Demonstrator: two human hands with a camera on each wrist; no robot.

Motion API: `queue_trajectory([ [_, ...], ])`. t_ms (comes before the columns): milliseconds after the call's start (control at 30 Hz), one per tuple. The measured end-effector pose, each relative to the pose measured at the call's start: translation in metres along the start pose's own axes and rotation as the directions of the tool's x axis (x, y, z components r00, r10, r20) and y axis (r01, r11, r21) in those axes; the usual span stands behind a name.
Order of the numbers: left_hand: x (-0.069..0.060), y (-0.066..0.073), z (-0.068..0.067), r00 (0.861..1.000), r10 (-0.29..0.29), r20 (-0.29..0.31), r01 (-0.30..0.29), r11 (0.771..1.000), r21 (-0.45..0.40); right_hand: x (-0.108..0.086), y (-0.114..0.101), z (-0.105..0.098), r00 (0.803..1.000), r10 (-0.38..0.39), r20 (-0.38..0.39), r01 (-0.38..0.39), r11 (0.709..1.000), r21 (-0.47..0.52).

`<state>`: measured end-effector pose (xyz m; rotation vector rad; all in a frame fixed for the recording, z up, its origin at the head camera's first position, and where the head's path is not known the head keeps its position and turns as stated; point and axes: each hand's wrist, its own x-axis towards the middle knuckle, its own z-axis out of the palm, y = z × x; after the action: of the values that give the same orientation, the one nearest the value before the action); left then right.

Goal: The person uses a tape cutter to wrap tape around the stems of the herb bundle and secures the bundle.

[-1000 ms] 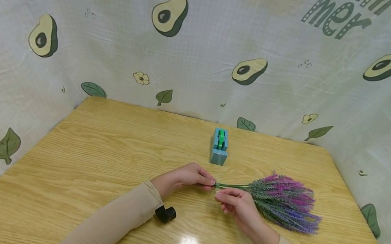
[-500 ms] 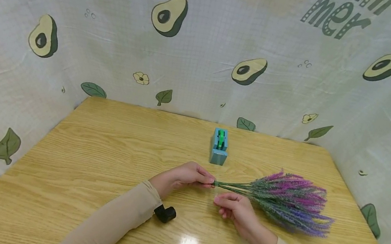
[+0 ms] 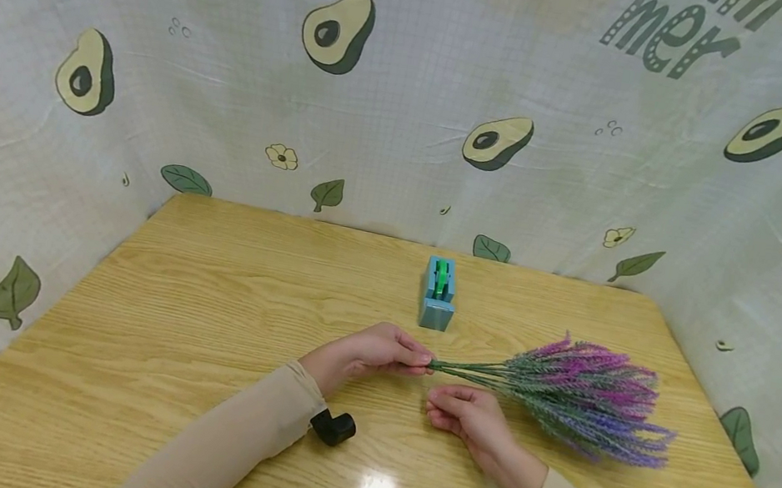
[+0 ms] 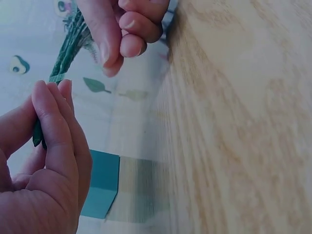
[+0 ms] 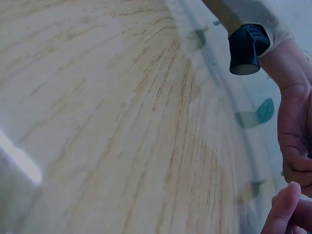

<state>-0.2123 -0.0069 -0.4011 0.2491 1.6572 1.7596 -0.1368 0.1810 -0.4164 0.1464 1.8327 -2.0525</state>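
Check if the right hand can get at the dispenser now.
Probably yes, over the top: the left hand and the stems it grips lie between the right hand and the dispenser, but nothing shows above them.

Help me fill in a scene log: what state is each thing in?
Flower bunch: sideways, stems gathered, blooms fanned
Pale tape: across the stems; full wrap unclear
Tape dispenser: upright, green core seated
Left hand: pinching near the stem ends
Right hand: curled, off the stems; whether holding anything, unclear
Wrist cameras: worn, one per wrist
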Motion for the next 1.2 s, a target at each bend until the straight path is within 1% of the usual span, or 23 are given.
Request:
queue_trajectory([
  [67, 0.0, 0.0, 0.0, 1.0, 0.0, -0.002, 0.0, 1.0, -0.006, 0.001, 0.001, 0.0, 1.0, 0.003, 0.004, -0.003, 1.0, 0.013],
  [133, 0.0, 0.001, 0.0, 1.0, 0.0, -0.003, 0.0, 1.0, -0.011, 0.001, 0.002, 0.0, 1.0, 0.024, 0.012, -0.024, 0.999, 0.025],
  [200, 0.0, 0.002, 0.001, 1.0, -0.004, -0.007, 0.004, 1.0, -0.028, -0.001, 0.002, 0.0, 0.998, 0.043, 0.043, -0.044, 0.999, 0.027],
  [233, 0.0, 0.002, 0.0, 1.0, -0.005, -0.009, 0.005, 0.999, -0.034, -0.003, 0.002, 0.0, 0.997, 0.056, 0.061, -0.057, 0.998, 0.015],
  [300, 0.0, 0.004, 0.001, 1.0, -0.013, -0.015, 0.012, 0.999, -0.049, -0.007, 0.001, 0.0, 0.991, 0.076, 0.108, -0.071, 0.996, -0.046],
  [333, 0.0, 0.005, 0.001, 1.0, -0.014, -0.016, 0.013, 0.998, -0.054, -0.01, -0.001, 0.0, 0.987, 0.068, 0.143, -0.056, 0.994, -0.089],
  [367, 0.0, 0.006, 0.001, 1.0, -0.017, -0.018, 0.016, 0.998, -0.057, -0.013, -0.005, 0.0, 0.983, 0.048, 0.177, -0.022, 0.99, -0.141],
  [433, -0.001, 0.006, 0.0, 1.0, -0.02, -0.018, 0.019, 0.999, -0.051, -0.018, -0.016, -0.001, 0.972, -0.029, 0.232, 0.086, 0.967, -0.24],
  [467, -0.001, 0.006, 0.0, 1.0, -0.022, -0.019, 0.021, 0.999, -0.044, -0.019, -0.024, -0.002, 0.964, -0.087, 0.252, 0.159, 0.946, -0.283],
  [500, 0.0, 0.006, 0.0, 1.0, -0.022, -0.018, 0.021, 0.999, -0.039, -0.02, -0.032, -0.004, 0.952, -0.158, 0.264, 0.241, 0.916, -0.32],
  [533, 0.0, 0.006, 0.0, 1.0, -0.022, -0.018, 0.022, 0.999, -0.035, -0.021, -0.04, -0.006, 0.934, -0.233, 0.27, 0.322, 0.876, -0.36],
  [600, 0.0, 0.006, 0.0, 0.999, -0.027, -0.018, 0.026, 0.999, -0.029, -0.018, -0.056, -0.011, 0.892, -0.363, 0.268, 0.448, 0.781, -0.435],
  [667, 0.0, 0.005, 0.0, 0.999, -0.026, -0.019, 0.025, 0.999, -0.021, -0.013, -0.068, -0.017, 0.846, -0.454, 0.279, 0.531, 0.673, -0.515],
  [700, 0.0, 0.004, 0.0, 0.999, -0.027, -0.018, 0.027, 0.999, -0.024, -0.009, -0.073, -0.019, 0.83, -0.478, 0.288, 0.552, 0.626, -0.551],
  [767, 0.001, 0.004, 0.0, 0.999, -0.027, -0.019, 0.027, 0.999, -0.024, -0.001, -0.078, -0.024, 0.808, -0.492, 0.323, 0.576, 0.548, -0.606],
  [800, 0.001, 0.004, 0.001, 0.999, -0.027, -0.017, 0.027, 0.999, -0.024, 0.003, -0.079, -0.026, 0.8, -0.491, 0.344, 0.584, 0.507, -0.633],
  [867, 0.001, 0.003, 0.001, 0.999, -0.03, -0.011, 0.03, 0.999, -0.027, 0.009, -0.079, -0.029, 0.794, -0.467, 0.389, 0.592, 0.448, -0.67],
  [967, 0.002, 0.003, 0.002, 1.0, -0.026, -0.007, 0.025, 0.999, -0.034, 0.016, -0.077, -0.033, 0.799, -0.402, 0.447, 0.59, 0.378, -0.713],
  [1000, 0.002, 0.003, 0.002, 1.0, -0.025, -0.006, 0.025, 0.999, -0.036, 0.018, -0.077, -0.034, 0.801, -0.376, 0.466, 0.59, 0.362, -0.722],
  [1067, 0.003, 0.003, 0.002, 1.0, -0.021, -0.016, 0.021, 0.999, -0.039, 0.02, -0.075, -0.035, 0.813, -0.321, 0.485, 0.577, 0.343, -0.741],
  [1100, 0.003, 0.003, 0.002, 1.0, -0.02, -0.022, 0.02, 0.999, -0.038, 0.021, -0.074, -0.035, 0.82, -0.299, 0.488, 0.57, 0.339, -0.749],
  [1167, 0.003, 0.002, 0.002, 0.999, -0.025, -0.033, 0.024, 0.999, -0.031, 0.023, -0.072, -0.036, 0.819, -0.271, 0.506, 0.573, 0.335, -0.748],
  [1200, 0.003, 0.002, 0.002, 0.999, -0.022, -0.036, 0.021, 1.0, -0.023, 0.024, -0.071, -0.036, 0.817, -0.264, 0.513, 0.576, 0.338, -0.744],
])
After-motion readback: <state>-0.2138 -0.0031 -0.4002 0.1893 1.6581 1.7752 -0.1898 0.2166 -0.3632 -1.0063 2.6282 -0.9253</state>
